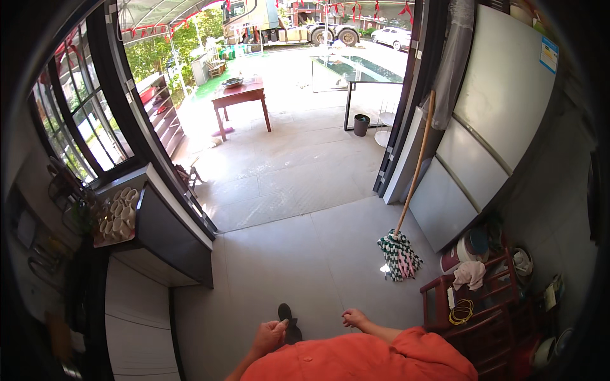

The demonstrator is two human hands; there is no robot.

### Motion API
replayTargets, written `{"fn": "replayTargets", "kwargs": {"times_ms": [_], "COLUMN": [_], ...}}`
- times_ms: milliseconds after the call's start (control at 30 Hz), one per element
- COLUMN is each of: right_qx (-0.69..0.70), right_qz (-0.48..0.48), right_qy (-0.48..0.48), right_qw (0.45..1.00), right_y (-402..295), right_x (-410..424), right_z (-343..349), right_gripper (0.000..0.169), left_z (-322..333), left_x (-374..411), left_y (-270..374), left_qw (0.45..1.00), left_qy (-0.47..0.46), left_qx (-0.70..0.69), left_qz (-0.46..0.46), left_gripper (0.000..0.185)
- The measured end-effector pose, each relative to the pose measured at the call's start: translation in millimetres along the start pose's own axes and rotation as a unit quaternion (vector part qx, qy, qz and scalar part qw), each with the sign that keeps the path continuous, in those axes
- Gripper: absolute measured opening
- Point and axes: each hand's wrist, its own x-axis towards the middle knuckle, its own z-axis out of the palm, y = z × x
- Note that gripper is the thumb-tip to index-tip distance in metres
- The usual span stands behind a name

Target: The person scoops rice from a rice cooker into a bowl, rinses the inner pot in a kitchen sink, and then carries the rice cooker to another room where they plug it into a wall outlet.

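Observation:
My left hand is in front of my orange shirt, its fingers curled in and nothing seen in them. To its right, my right hand hangs over the grey tiled floor with loosely bent fingers; no held object shows. A dark shoe is visible beside my left hand. Ahead on the right, a mop with a green, white and pink cloth head stands on the floor, its wooden handle leaning towards the fridge.
A counter with a tray of cups flanks the left side. At the right stands a reddish wooden chair holding a cloth and a yellow cable. Past the open doorway are a wooden table, a dark bucket and a parked truck.

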Motion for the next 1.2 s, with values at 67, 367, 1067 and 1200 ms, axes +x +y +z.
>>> {"fn": "replayTargets", "kwargs": {"times_ms": [67, 367, 1067, 1200], "right_qx": [0.001, -0.056, 0.019, 0.057], "right_qz": [0.009, 0.01, -0.037, -0.004], "right_qy": [0.011, 0.167, 0.16, 0.139], "right_qw": [1.0, 0.984, 0.986, 0.989], "right_y": [-23.2, -163.7, -465.0, -540.3], "right_x": [38.3, 113.6, 449.2, 498.5], "right_z": [-12.0, -110.6, -356.4, -373.2], "right_gripper": [0.028, 0.025, 0.022, 0.022], "left_z": [-20.1, -94.2, -66.3, -80.0], "left_x": [52.6, 291.6, 721.0, 774.6], "left_y": [20.4, 183.4, 442.1, 454.8], "left_qw": [1.0, 0.996, 0.981, 0.98], "left_qy": [-0.012, -0.084, -0.156, -0.168], "left_qx": [-0.018, 0.04, 0.096, 0.11], "left_qz": [0.008, 0.014, 0.071, 0.009], "left_gripper": [0.041, 0.037, 0.02, 0.025]}}
